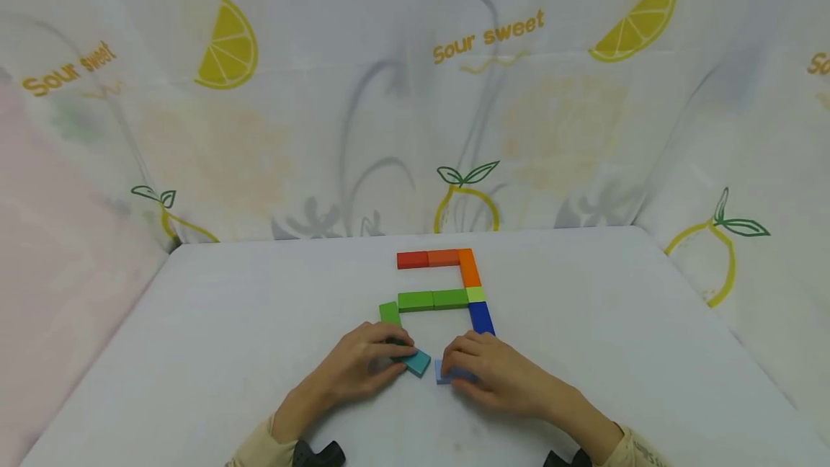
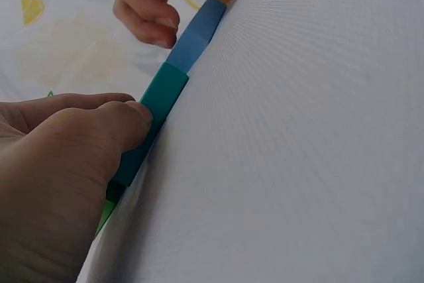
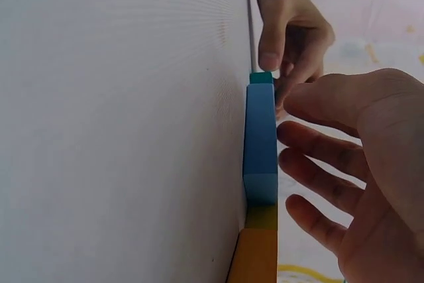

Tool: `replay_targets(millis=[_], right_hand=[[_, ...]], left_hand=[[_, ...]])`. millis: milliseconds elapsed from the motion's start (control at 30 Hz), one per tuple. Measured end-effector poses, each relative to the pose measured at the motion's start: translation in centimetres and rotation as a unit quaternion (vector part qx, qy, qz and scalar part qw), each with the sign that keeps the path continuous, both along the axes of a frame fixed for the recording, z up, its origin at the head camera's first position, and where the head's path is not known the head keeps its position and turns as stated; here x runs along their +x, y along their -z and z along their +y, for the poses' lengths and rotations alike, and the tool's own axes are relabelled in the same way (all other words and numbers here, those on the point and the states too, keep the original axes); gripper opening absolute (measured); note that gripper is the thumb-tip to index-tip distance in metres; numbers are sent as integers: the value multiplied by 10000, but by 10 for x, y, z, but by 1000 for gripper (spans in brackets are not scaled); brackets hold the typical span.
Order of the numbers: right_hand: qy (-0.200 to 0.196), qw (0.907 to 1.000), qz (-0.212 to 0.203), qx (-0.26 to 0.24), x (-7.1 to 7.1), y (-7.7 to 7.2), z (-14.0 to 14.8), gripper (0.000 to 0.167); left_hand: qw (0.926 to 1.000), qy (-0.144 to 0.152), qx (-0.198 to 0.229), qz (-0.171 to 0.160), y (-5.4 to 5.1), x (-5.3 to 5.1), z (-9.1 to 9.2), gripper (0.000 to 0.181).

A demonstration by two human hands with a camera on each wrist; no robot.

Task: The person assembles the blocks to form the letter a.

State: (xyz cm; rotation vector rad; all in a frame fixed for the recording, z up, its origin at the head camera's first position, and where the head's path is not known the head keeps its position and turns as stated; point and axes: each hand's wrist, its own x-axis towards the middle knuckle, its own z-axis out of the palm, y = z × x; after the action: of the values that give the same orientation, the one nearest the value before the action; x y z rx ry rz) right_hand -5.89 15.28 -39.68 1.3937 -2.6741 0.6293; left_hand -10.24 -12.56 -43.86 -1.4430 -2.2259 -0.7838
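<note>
My left hand (image 1: 359, 359) pinches a flat teal block (image 1: 417, 362) at the near left of a block outline on the white table. In the left wrist view the thumb presses along the teal block's (image 2: 156, 114) side. To its right lies a light blue block (image 1: 443, 372), partly covered by my right hand (image 1: 496, 373) in the head view. The right wrist view has the loosely bent fingers (image 3: 318, 144) just above the blue block (image 3: 260, 130), not wrapped round it. An orange block (image 3: 255, 256) stands beyond its near end.
Farther back, a red block (image 1: 412, 260), an orange block (image 1: 470, 269), a yellow-green block (image 1: 475, 294), several green blocks (image 1: 416, 301) and a dark blue block (image 1: 481, 317) form the outline. A lemon-printed cloth (image 1: 389, 128) hangs behind the table (image 1: 227, 323).
</note>
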Motion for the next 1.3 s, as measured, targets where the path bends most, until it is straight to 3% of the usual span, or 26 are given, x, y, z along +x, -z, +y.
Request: replay_targets(millis=[267,500,933,1300], right_hand=[[151,9997,131,143,6,2,4,16],[362,9990,-58,268,10,6,7,18],[368,9986,-173,342,17,13,8,19],[348,9989,108,294,-3,1,6,24]], left_hand=[[10000,-29,27,-42,4,6,6,26],[9998,-7,50,-193,9,12,9,27],[9995,-112,-14,-296,18,24,8,27],[9989,-258,-167,-359,0,7,2,25]])
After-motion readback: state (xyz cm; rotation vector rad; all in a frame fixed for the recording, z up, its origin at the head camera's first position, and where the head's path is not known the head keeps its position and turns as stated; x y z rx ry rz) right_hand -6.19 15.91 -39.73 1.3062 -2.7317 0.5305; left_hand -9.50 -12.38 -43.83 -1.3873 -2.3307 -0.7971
